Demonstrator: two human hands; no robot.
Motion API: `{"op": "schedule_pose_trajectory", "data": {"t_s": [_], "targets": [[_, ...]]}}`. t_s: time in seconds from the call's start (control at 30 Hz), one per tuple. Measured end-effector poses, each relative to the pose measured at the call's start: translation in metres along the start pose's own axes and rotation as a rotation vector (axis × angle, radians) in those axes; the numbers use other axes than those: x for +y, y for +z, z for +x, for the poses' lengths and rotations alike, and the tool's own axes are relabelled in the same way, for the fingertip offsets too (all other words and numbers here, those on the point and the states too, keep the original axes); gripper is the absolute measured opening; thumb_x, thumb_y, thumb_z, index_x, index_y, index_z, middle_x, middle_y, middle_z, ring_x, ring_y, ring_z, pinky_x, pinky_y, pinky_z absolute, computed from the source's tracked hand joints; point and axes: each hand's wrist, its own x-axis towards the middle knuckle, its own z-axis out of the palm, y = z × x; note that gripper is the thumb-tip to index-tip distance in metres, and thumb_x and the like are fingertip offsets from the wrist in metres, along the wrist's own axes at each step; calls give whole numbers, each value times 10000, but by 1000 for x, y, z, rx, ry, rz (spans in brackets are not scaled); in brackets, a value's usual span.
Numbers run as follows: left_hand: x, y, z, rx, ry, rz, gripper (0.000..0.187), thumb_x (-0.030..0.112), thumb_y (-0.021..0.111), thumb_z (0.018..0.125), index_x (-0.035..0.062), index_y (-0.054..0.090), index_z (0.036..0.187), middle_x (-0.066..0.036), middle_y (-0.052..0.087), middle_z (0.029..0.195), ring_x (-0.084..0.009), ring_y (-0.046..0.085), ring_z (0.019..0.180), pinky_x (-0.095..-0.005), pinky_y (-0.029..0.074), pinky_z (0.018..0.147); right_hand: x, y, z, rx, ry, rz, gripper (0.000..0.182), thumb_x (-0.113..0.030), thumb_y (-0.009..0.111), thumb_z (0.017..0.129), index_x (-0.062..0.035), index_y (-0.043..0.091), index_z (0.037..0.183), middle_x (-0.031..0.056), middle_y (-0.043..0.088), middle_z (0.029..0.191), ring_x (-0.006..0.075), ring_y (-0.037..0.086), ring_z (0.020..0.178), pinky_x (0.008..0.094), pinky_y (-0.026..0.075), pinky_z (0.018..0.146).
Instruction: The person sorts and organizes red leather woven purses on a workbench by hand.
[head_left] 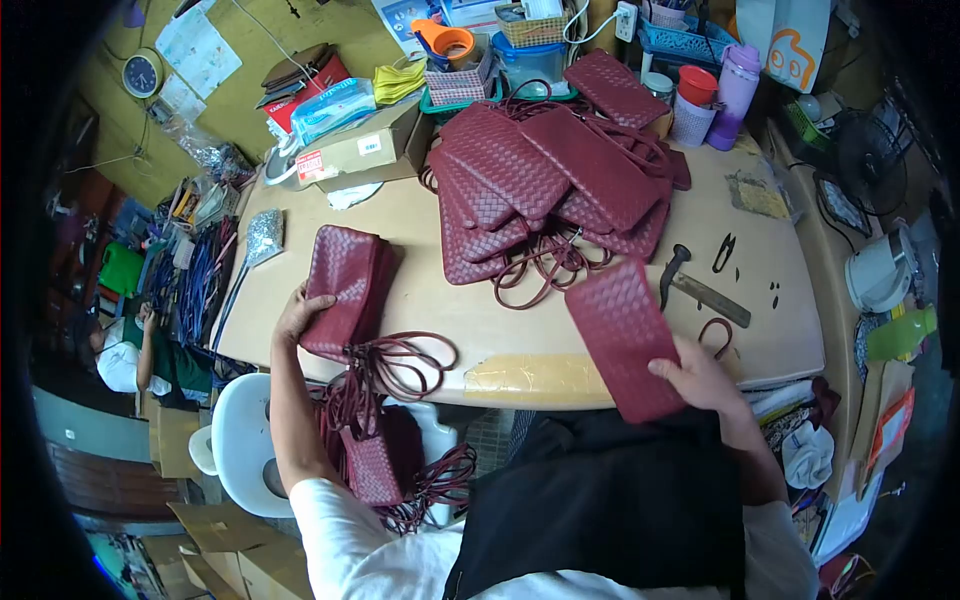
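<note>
My left hand [303,312] is closed on a thick stack of maroon woven pouches [338,285] at the table's left side, its thumb across the top one. Thin maroon straps [408,362] hang in loops from the stack's lower end. In my right hand [700,377] is a single flat maroon woven pouch [622,335], tilted over the front edge of the table. Behind it lies a large heap of similar pouches [540,170], with straps tangled at its front. Another bundle of pouches [378,462] sits below the table edge, on a white seat.
A hammer [672,275], a flat bar [712,300] and thread snips [724,253] lie on the table's right side. A cardboard box [375,150] and a purple bottle [735,98] stand at the back. A white chair [245,440] is at left; another person [125,360] sits beyond.
</note>
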Motion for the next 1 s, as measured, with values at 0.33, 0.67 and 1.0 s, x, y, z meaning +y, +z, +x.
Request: {"op": "schedule_pose_trajectory", "data": {"t_s": [0.33,0.67,1.0], "targets": [[-17,49,-124,72,721,-582,731,98,705,679,-54,430,1338,-183,565,1238,-300,567,1128,-425,441,1003,-66,-77,3,666,-594,-310,339,-5,520,887,-23,613,1212,140,637,1127,213,568,1090,333,405,984],[49,359,-129,-4,316,-1008,636,124,639,833,-3,356,1388,-160,523,1288,-305,549,1154,-461,429,1016,-102,-20,44,-68,-589,-624,1037,-776,635,667,48,501,1283,251,581,1185,421,498,1201,470,390,1019],[51,350,-128,-911,689,554,489,452,617,909,74,608,1218,-128,629,1202,-261,581,1136,-381,438,968,-73,-27,-6,193,-569,-1116,551,-249,798,596,33,522,981,178,567,939,304,643,772,404,512,670]]}}
